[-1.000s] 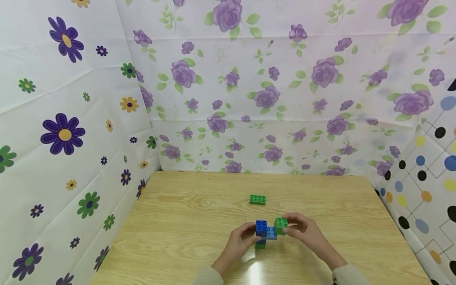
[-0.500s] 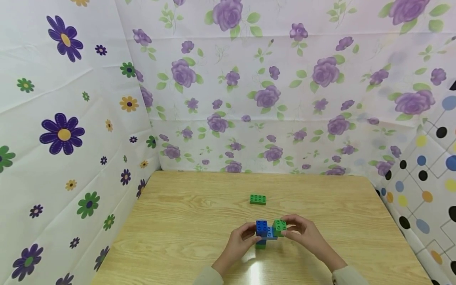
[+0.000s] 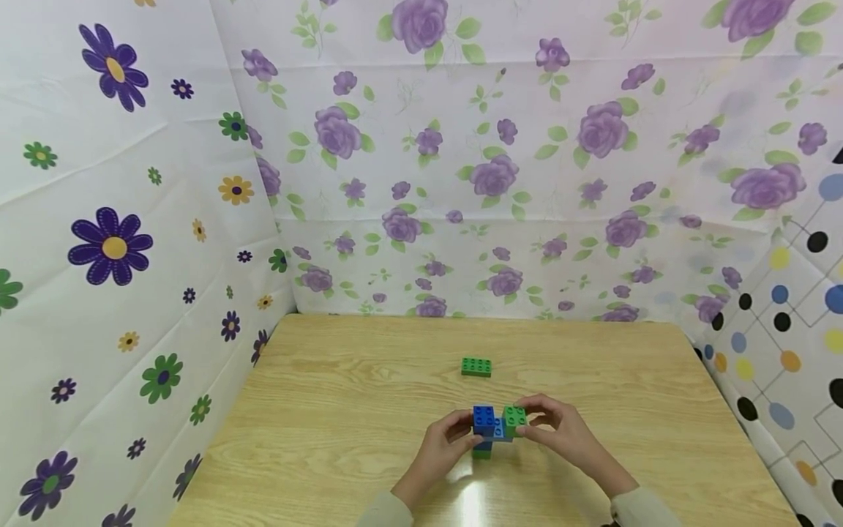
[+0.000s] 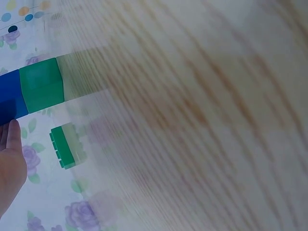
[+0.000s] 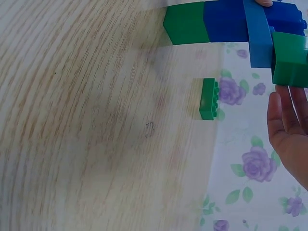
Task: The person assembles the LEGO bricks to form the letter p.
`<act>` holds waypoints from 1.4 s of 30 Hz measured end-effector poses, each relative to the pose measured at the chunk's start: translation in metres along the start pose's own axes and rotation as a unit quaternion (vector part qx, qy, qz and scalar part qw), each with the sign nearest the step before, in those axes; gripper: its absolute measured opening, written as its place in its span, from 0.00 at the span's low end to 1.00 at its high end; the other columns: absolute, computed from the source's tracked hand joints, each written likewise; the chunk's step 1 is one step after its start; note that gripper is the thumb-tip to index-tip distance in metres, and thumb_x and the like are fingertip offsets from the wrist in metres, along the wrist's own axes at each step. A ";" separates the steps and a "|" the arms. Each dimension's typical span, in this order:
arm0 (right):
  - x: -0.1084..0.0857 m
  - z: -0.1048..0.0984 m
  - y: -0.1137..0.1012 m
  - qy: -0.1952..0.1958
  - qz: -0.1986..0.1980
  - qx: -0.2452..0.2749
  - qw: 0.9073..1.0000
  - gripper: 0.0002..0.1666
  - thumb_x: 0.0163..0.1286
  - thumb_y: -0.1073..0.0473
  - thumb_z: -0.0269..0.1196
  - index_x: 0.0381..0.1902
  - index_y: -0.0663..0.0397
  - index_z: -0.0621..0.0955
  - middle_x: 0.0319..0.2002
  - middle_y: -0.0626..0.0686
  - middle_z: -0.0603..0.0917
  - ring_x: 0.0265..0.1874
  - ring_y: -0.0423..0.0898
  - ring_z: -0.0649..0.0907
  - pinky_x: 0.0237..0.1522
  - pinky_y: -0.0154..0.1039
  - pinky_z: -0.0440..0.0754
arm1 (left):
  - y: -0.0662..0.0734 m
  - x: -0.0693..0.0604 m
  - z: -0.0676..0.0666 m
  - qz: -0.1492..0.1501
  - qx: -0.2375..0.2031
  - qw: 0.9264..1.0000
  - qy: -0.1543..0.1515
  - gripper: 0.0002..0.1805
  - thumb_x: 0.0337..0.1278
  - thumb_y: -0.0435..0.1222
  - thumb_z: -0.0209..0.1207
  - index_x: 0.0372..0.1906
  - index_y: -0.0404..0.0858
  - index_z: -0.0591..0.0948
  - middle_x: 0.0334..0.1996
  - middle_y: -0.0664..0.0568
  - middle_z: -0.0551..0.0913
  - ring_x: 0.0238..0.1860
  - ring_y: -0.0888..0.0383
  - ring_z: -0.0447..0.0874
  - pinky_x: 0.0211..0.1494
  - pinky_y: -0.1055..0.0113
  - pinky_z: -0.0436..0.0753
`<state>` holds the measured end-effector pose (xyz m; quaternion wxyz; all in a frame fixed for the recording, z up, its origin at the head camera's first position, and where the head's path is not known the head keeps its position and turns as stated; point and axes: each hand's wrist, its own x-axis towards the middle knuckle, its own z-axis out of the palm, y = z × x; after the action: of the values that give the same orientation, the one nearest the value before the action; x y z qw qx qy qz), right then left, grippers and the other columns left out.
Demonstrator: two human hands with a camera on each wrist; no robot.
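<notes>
A stack of bricks stands on the table: a green brick (image 3: 482, 453) at the bottom, blue above it, a flat light-blue brick (image 3: 498, 429) reaching out to the right, and a dark blue brick (image 3: 484, 419) on its left end. My left hand (image 3: 440, 449) grips the stack from the left between thumb and fingers. My right hand (image 3: 562, 432) pinches a bright green brick (image 3: 515, 419) at the light-blue brick's right end. In the right wrist view that green brick (image 5: 290, 59) sits against the light-blue brick (image 5: 259, 36); whether it is fully pressed on, I cannot tell.
A flat green brick (image 3: 476, 367) with several studs lies on the wooden table (image 3: 342, 395), behind the stack. Patterned cloth (image 3: 421, 190) stands along the table's back edge and both sides.
The bright green brick in my right hand has moved left and settled against the right end of the light-blue brick. My left hand keeps its grip on the stack.
</notes>
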<state>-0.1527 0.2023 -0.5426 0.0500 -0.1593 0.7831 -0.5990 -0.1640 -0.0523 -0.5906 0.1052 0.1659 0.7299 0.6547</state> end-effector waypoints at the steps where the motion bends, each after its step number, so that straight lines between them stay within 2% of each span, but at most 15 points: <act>1: 0.000 0.001 0.000 0.001 0.000 -0.004 1.000 0.20 0.63 0.57 0.68 0.52 0.53 0.80 0.51 0.55 0.81 0.47 0.41 0.80 0.45 0.40 0.83 | 0.001 0.000 0.000 0.000 0.002 1.000 0.001 0.21 0.58 0.35 0.64 0.56 0.37 0.78 0.53 0.47 0.80 0.57 0.52 0.78 0.59 0.68 0.78; 7: 0.001 0.005 -0.001 0.009 0.006 -0.011 1.000 0.20 0.63 0.56 0.69 0.52 0.51 0.80 0.51 0.53 0.81 0.46 0.41 0.80 0.43 0.37 0.84 | 0.004 -0.002 -0.001 -0.001 -0.003 1.000 0.002 0.20 0.58 0.35 0.64 0.56 0.38 0.78 0.54 0.47 0.80 0.57 0.51 0.78 0.60 0.66 0.78; 17: 0.001 0.008 0.001 0.011 -0.003 -0.008 1.000 0.21 0.63 0.57 0.68 0.53 0.55 0.79 0.55 0.60 0.79 0.46 0.39 0.79 0.43 0.36 0.83 | 0.001 -0.002 -0.003 -0.013 0.000 1.000 0.005 0.21 0.58 0.33 0.64 0.57 0.38 0.77 0.54 0.47 0.80 0.58 0.50 0.78 0.60 0.66 0.79; 24: 0.003 0.004 -0.001 -0.003 0.011 -0.015 1.000 0.20 0.63 0.55 0.69 0.52 0.51 0.79 0.52 0.54 0.80 0.46 0.40 0.79 0.45 0.37 0.83 | 0.003 -0.001 -0.003 -0.011 -0.001 1.000 -0.001 0.20 0.59 0.34 0.64 0.57 0.40 0.78 0.54 0.48 0.80 0.58 0.51 0.77 0.60 0.67 0.78; 30: 0.006 -0.001 0.002 -0.029 0.000 -0.004 1.000 0.22 0.69 0.57 0.63 0.59 0.56 0.75 0.55 0.56 0.78 0.49 0.42 0.79 0.47 0.36 0.83 | 0.001 0.000 -0.004 -0.004 0.006 1.000 -0.009 0.20 0.59 0.37 0.64 0.57 0.43 0.78 0.54 0.51 0.80 0.57 0.55 0.78 0.60 0.69 0.77; 37: 0.022 -0.009 0.006 -0.006 0.020 0.039 0.999 0.22 0.73 0.52 0.58 0.61 0.56 0.75 0.54 0.57 0.79 0.52 0.45 0.80 0.52 0.36 0.82 | 0.002 0.000 -0.003 -0.006 0.008 1.000 -0.010 0.19 0.59 0.37 0.64 0.56 0.42 0.79 0.53 0.52 0.81 0.57 0.56 0.78 0.60 0.69 0.78; 42: 0.039 -0.014 0.014 0.020 0.024 0.035 0.999 0.23 0.71 0.50 0.59 0.60 0.53 0.76 0.54 0.57 0.79 0.52 0.46 0.80 0.53 0.32 0.81 | 0.004 0.000 -0.001 -0.007 -0.003 1.000 -0.008 0.19 0.60 0.35 0.63 0.56 0.41 0.78 0.53 0.50 0.80 0.57 0.54 0.78 0.60 0.68 0.78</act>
<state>-0.1963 0.2066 -0.5473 0.0540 -0.1270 0.7659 -0.6280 -0.1640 -0.0532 -0.5862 0.1162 0.1660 0.7282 0.6548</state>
